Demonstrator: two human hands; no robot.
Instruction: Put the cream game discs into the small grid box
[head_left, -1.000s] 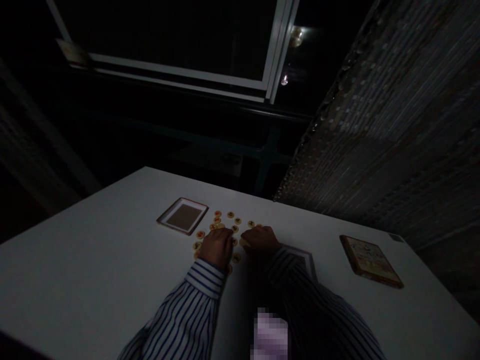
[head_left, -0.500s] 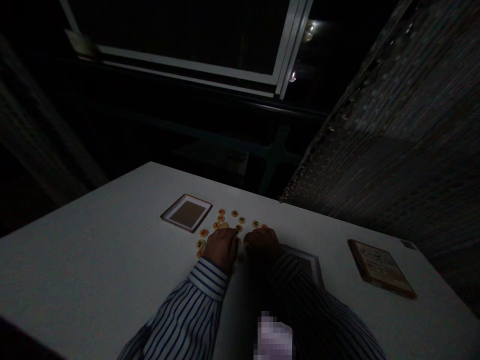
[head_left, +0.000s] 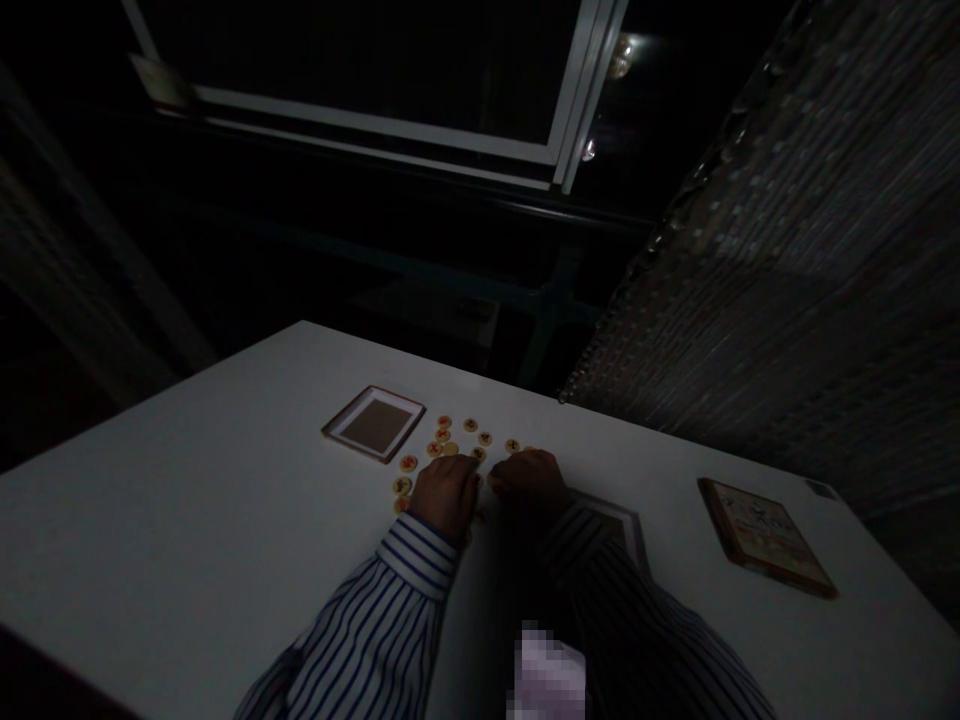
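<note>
1. Two hands lay close together, knuckles up, on a white table (head_left: 187,500) in very dim light.
2. Small round yellow tokens (head_left: 444,435) with red or dark marks were scattered on the table just beyond and beneath the hands.
3. The left hand (head_left: 444,497) rested on the near side of the scatter, fingers curled down onto the tokens; whether it gripped one could not be told.
4. The right hand (head_left: 531,483) sat just beside it, fingers bent the same way over the tokens, its grasp likewise hidden by the knuckles and the gloom.
5. Both wrists wore striped sleeves (head_left: 409,570), which covered the near part of the scatter.
6. A shallow white-rimmed tray (head_left: 375,424) with a brown inside lay just left of the tokens.
7. A second white-edged frame (head_left: 626,525) lay partly under the right sleeve.
8. A brown-edged flat box (head_left: 765,550), possibly a game lid, lay well apart at the right.
9. Beyond the table were a dark window frame (head_left: 450,140) and a woven blind (head_left: 787,280).
</note>
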